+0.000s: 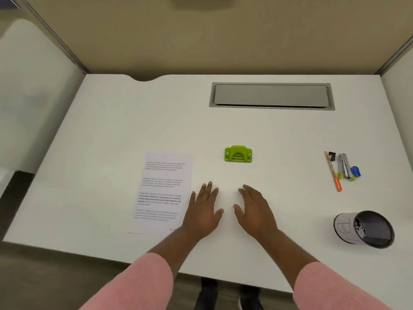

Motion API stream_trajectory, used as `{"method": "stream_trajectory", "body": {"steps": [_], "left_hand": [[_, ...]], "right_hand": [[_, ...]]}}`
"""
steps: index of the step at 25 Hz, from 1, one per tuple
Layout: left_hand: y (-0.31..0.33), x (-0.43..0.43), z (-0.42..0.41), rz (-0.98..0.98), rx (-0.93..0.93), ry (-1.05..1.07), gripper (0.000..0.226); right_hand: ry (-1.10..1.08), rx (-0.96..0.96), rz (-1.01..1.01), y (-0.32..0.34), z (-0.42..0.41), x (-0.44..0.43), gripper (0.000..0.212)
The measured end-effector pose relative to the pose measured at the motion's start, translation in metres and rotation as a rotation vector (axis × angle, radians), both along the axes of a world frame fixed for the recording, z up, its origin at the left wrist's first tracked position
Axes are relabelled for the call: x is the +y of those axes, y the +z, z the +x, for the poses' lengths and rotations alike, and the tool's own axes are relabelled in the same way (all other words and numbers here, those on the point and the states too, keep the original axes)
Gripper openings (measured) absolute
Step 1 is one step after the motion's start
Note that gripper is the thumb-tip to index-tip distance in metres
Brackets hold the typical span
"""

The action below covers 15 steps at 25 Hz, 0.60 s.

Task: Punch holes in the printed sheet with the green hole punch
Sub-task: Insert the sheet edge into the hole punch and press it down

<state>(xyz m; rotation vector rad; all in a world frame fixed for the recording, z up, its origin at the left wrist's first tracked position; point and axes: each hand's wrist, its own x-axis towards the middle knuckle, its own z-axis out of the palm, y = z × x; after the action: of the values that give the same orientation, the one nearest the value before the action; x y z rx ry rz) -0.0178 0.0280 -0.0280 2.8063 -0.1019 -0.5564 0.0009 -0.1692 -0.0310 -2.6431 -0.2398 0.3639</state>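
Note:
The green hole punch stands on the white desk near its middle, with nothing touching it. To its left lies the printed sheet, flat, with several blocks of text. My left hand rests palm down on the desk, fingers spread, just right of the sheet and overlapping its lower right corner. My right hand lies flat beside it, fingers apart, below the punch. Both hands hold nothing. Pink sleeves cover my forearms.
A grey cable hatch is set into the desk at the back right. At the right lie an orange pen, a stapler and small clips. A black mesh pen cup lies tipped over at the right front. Partition walls enclose the desk.

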Motion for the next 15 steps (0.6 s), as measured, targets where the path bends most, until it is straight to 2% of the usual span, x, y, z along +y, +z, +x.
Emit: {"method": "stream_trajectory", "body": {"steps": [9, 15], "left_hand": [[-0.007, 0.069, -0.031, 0.033, -0.057, 0.164, 0.068], [-0.005, 0.11, -0.03, 0.006, -0.075, 0.488, 0.066]], "right_hand": [[0.203, 0.054, -0.03, -0.011, -0.025, 0.089, 0.065], [0.293, 0.059, -0.063, -0.015, -0.035, 0.123, 0.064]]}}
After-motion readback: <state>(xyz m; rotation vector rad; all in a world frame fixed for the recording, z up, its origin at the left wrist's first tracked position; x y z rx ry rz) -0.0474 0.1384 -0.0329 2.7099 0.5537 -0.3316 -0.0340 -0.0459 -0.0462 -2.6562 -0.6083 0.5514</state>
